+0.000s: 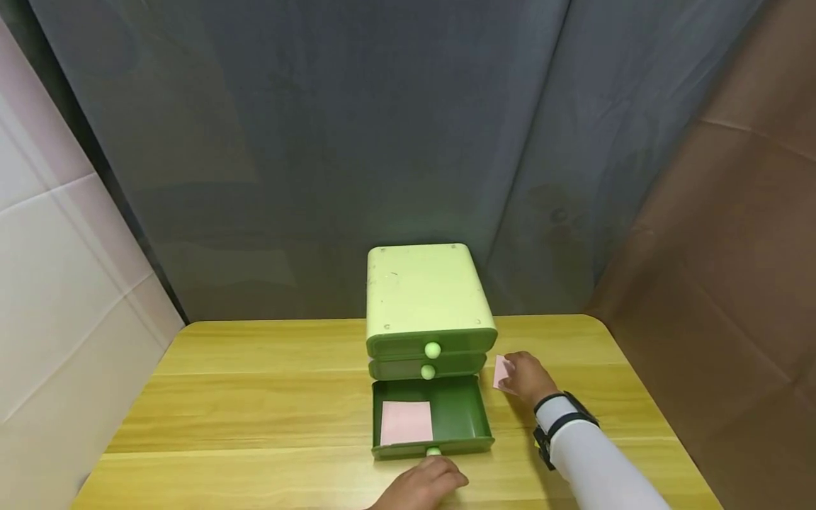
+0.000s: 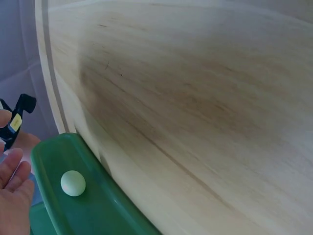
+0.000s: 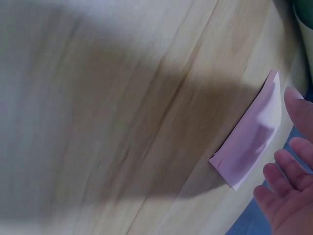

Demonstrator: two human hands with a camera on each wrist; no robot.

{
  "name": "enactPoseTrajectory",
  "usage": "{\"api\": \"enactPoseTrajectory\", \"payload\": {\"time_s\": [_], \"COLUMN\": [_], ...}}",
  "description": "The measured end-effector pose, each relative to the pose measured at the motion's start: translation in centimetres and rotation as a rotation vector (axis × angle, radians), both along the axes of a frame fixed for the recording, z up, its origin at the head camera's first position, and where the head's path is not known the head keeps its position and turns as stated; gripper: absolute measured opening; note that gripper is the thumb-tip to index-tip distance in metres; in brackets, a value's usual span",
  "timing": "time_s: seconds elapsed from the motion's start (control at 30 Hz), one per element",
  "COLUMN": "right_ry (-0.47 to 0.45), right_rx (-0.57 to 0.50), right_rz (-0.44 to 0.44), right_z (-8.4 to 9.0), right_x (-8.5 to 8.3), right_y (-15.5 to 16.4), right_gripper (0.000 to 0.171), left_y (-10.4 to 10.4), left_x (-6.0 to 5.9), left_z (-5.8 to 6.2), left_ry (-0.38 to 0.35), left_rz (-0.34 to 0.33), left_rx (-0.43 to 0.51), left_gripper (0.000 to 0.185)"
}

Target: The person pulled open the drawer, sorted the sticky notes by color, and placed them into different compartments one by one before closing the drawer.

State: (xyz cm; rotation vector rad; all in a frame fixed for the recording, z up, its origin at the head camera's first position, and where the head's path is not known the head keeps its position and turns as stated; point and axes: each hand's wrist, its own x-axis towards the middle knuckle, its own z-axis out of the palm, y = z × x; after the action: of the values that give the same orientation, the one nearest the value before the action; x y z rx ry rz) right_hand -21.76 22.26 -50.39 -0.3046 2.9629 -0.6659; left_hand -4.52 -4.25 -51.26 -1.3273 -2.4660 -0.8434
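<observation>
A small drawer cabinet (image 1: 423, 290), pale green on top with darker green fronts, has its lowest drawer (image 1: 462, 411) pulled out. Pink paper (image 1: 406, 423) lies flat in that drawer's left part. My left hand (image 1: 423, 485) is at the drawer's front, near its round knob (image 1: 433, 451); in the left wrist view its fingers extend loosely beside the knob (image 2: 73, 183). To the cabinet's right, my right hand (image 1: 529, 379) reaches over another pink paper piece (image 1: 501, 370). The right wrist view shows spread fingers (image 3: 281, 178) beside this folded-looking paper (image 3: 252, 132), a gap between them.
Two upper drawers with round knobs (image 1: 432, 350) sit above the extended one, the middle one slightly out. The cabinet stands on a wood-grain table (image 1: 268, 404) against a dark grey curtain (image 1: 357, 156). White sheeting (image 1: 64, 234) hangs left, brown sheeting (image 1: 727, 297) right.
</observation>
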Motion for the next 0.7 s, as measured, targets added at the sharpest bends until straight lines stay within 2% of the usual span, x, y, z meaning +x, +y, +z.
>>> {"api": "enactPoseTrajectory", "payload": {"time_s": [0.2, 0.37, 0.7], "right_ry": [0.036, 0.07, 0.021], "right_rx": [0.037, 0.061, 0.085], "right_rz": [0.047, 0.07, 0.09], "right_z": [-0.4, -1.2, -1.1], "right_x": [-0.8, -1.5, -2.0], "right_y": [0.0, 0.2, 0.5], "right_gripper": [0.052, 0.034, 0.036], "left_y": [0.3, 0.6, 0.9], "left_x": [0.2, 0.2, 0.1], "left_z": [-0.1, -0.5, -0.9], "left_ry": [-0.025, -0.021, 0.002], "left_rz": [-0.003, -0.003, 0.014], "left_rx": [0.025, 0.05, 0.056], "left_gripper": [0.035, 0.032, 0.03]}}
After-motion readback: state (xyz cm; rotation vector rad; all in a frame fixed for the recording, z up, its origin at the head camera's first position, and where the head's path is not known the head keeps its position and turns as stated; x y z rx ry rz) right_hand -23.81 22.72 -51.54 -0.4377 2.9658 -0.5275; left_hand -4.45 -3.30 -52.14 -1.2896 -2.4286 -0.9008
